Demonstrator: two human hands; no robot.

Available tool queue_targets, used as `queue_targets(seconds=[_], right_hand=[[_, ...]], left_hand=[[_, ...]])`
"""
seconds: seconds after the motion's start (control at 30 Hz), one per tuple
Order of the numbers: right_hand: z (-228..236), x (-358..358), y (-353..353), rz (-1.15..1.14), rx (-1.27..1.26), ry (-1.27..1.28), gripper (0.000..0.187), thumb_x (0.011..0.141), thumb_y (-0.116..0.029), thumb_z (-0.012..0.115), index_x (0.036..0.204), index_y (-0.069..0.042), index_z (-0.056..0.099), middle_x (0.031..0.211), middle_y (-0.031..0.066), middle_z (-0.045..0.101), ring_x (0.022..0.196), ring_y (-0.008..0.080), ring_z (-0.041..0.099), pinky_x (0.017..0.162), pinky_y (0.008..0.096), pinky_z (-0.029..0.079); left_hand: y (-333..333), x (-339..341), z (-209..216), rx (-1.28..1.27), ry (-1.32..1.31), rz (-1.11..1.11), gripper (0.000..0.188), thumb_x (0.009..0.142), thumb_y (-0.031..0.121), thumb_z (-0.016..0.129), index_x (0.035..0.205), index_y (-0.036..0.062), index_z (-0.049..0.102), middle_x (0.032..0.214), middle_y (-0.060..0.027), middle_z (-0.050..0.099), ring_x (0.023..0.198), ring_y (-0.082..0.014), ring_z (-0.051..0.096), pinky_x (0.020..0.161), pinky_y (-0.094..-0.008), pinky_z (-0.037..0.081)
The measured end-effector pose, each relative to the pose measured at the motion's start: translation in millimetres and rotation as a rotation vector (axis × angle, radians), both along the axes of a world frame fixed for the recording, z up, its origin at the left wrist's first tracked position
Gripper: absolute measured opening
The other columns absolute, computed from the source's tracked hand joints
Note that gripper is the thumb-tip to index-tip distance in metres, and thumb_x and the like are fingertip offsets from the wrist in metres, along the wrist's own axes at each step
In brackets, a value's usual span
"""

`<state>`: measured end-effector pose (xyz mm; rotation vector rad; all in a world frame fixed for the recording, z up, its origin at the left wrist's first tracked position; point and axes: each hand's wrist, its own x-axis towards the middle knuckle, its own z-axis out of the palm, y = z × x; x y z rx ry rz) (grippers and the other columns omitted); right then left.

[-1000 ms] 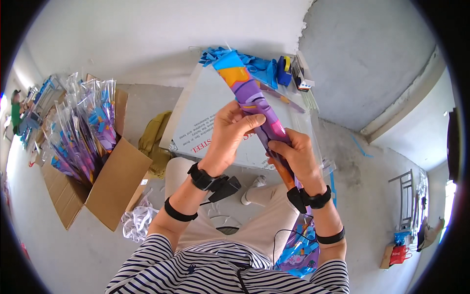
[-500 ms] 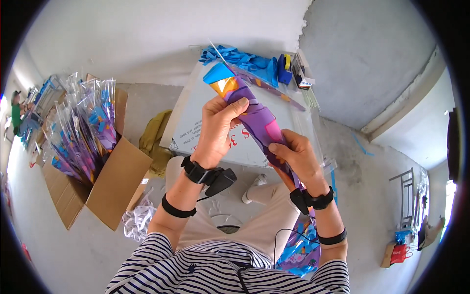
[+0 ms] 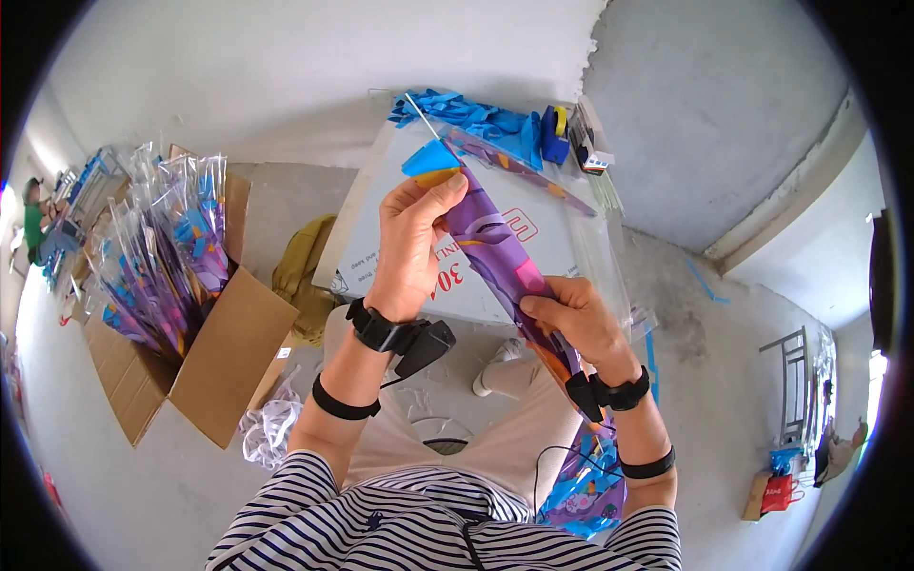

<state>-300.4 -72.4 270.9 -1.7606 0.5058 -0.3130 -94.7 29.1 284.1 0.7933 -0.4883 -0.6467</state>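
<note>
A long, narrow folded purple patterned fabric (image 3: 493, 249) slants across the middle in front of me. My left hand (image 3: 411, 238) pinches it near the far end, thumb on top, where a blue and orange flap sticks out. My right hand (image 3: 583, 322) grips it lower down, fingers wrapped round the fold. A thin white rod (image 3: 420, 114) juts beyond its far end. Below my right hand the fabric runs down toward a purple and blue printed heap (image 3: 586, 490) beside my leg. A similar slim purple piece (image 3: 533, 173) lies on the table (image 3: 367, 214) in clear film.
Blue strips (image 3: 476, 119) lie at the table's back edge, beside a blue tape dispenser (image 3: 555, 138) and a small box (image 3: 590, 143). At left stands an open carton (image 3: 233, 357) full of film-wrapped purple pieces (image 3: 181, 257). An olive bag (image 3: 305, 276) and white ribbon (image 3: 271, 428) lie nearby.
My left hand has shifted slightly left and nearer to me along with the flap. The fabric's far end looks narrower, and more of the white rod shows. My right hand has barely moved.
</note>
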Motion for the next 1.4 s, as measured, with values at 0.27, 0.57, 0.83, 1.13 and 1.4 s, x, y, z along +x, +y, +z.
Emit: queue_targets(seconds=[0.27, 0.57, 0.83, 1.13, 1.4], right_hand=[[6, 1, 0, -0.087, 0.217, 0.016, 0.022, 0.096, -0.018, 0.067, 0.092, 0.003, 0.069, 0.07, 0.0033, 0.061, 0.058, 0.0093, 0.058, 0.052, 0.0267, 0.047], [-16, -8, -6, -0.102, 0.207, 0.081, 0.022, 0.095, -0.02, 0.069, 0.097, 0.002, 0.067, 0.081, 0.0038, 0.066, 0.069, 0.0082, 0.059, 0.064, 0.0227, 0.049], [-46, -20, 9, -0.38, 0.06, -0.046, 0.009, 0.088, -0.004, 0.07, 0.094, 0.001, 0.066, 0.072, 0.0018, 0.063, 0.062, 0.008, 0.057, 0.057, 0.0256, 0.046], [-42, -57, -2, -0.234, 0.221, -0.01, 0.008, 0.09, -0.007, 0.067, 0.094, 0.001, 0.067, 0.076, -0.0018, 0.061, 0.067, 0.0052, 0.055, 0.062, 0.0225, 0.044], [-39, -59, 4, -0.268, 0.331, -0.031, 0.008, 0.09, -0.006, 0.067, 0.095, 0.001, 0.066, 0.077, -0.0017, 0.06, 0.067, 0.0051, 0.053, 0.061, 0.0229, 0.043]], left_hand=[[8, -22, -28, 0.197, -0.169, -0.234, 0.025, 0.088, 0.028, 0.078, 0.1, 0.0088, 0.067, 0.091, 0.0017, 0.068, 0.085, -0.0083, 0.063, 0.078, -0.0292, 0.05], [-5, -57, -63, 0.217, -0.008, -0.274, 0.012, 0.089, 0.014, 0.075, 0.096, 0.0058, 0.073, 0.084, 0.0007, 0.072, 0.072, -0.006, 0.061, 0.064, -0.0227, 0.045], [-14, -72, -70, 0.281, -0.094, -0.253, 0.011, 0.088, 0.014, 0.074, 0.094, 0.005, 0.072, 0.081, 0.0024, 0.07, 0.07, -0.0043, 0.058, 0.06, -0.0224, 0.042], [-26, 1, -16, -0.046, -0.021, -0.21, 0.023, 0.093, 0.022, 0.073, 0.107, 0.0065, 0.067, 0.099, -0.0042, 0.067, 0.093, -0.0101, 0.06, 0.088, -0.0312, 0.049], [-27, 25, -34, -0.05, 0.074, -0.203, 0.014, 0.095, 0.023, 0.071, 0.096, 0.0095, 0.07, 0.098, -0.0022, 0.068, 0.084, -0.0098, 0.056, 0.075, -0.0268, 0.045]])
